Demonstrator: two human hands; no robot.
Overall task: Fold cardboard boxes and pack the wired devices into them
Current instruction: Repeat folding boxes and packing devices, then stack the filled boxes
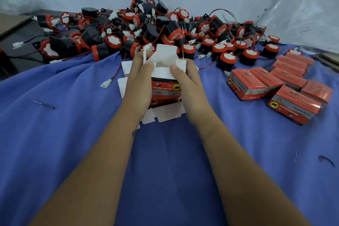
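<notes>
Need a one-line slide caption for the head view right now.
Both hands hold an open-flapped box before a pile of wired devices; closed boxes at right.

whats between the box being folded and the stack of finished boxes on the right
In the head view, mostly bare blue cloth separates the open box in both hands from the closed red boxes; farther back, a thin red wire crosses it.
</notes>
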